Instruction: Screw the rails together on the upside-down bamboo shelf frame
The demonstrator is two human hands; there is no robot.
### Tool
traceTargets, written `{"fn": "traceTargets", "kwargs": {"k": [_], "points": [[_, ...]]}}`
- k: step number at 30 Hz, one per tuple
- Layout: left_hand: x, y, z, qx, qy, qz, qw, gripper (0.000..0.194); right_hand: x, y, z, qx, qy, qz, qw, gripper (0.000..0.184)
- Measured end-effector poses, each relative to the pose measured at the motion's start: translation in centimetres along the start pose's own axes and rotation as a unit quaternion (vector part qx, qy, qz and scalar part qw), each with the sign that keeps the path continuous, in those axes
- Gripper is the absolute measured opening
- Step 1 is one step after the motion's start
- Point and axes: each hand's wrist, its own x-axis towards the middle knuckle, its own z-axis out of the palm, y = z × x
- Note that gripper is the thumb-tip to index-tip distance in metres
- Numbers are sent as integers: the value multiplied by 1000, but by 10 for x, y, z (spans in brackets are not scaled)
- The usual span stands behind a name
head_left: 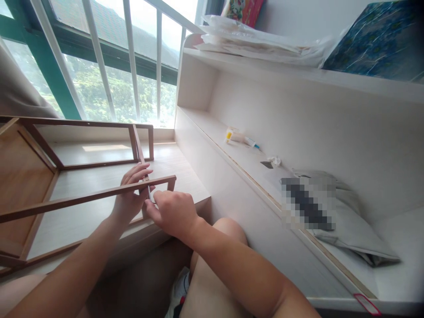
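A brown wooden furniture frame (82, 195) lies on its side across the pale ledge, with a wooden panel (23, 176) at its left end. My left hand (130, 192) is wrapped round a crossbar (138, 145) where it meets the near upper rail. Close beside it, my right hand (174, 214) pinches a small, thin silvery tool (149, 193) against that joint. The tool's kind is hard to make out, as the fingers cover most of it. Both hands are near the right end of the frame.
To the right, a white shelf unit (225, 161) holds a small tube (250, 141), a crumpled plastic scrap (274, 161) and a grey cloth bag (357, 234). Plastic-wrapped items (265, 44) lie on its top. White bars (130, 57) cross the window behind the frame. My knees are below the ledge.
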Motion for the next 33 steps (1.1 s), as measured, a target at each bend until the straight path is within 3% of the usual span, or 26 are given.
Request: {"fn": "traceTargets", "kwargs": {"k": [7,19,33], "points": [[-2,-2,0,5,-6,-4,1000,32,-1,1,-2,-12,4,-9,1000,23],[-5,-4,-3,-13,-14,-2,1000,38,-4,3,-4,-51,47,-122,990,29],[-5,-2,-4,-27,-10,0,1000,38,1,10,-5,-88,88,-138,983,32]]}}
